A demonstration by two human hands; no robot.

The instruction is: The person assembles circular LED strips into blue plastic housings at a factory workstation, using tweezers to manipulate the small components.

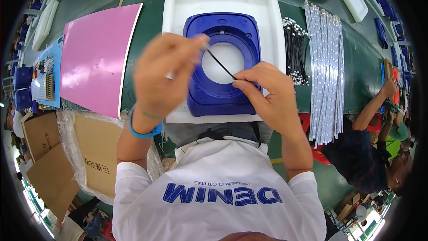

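Observation:
A short black cable (220, 64) is stretched at a slant between my two hands. My left hand (162, 69), smeared by motion, has its thumb and fingertips closed at the upper end, where a pale connector shows faintly. My right hand (274, 96) pinches the lower end between thumb and forefinger. Both hands are over a blue plastic housing (223, 105) with a large round opening. The housing lies in a white foam tray (170, 13), and the left hand covers part of its left side.
Right of the tray lie a bundle of black cables with white connectors (295, 49) and several long white strips (324, 71). At left are a pink sheet (96, 58) and small parts on a blue sheet (55, 62). Cardboard boxes (91, 147) stand below; a co-worker (356, 156) sits at right.

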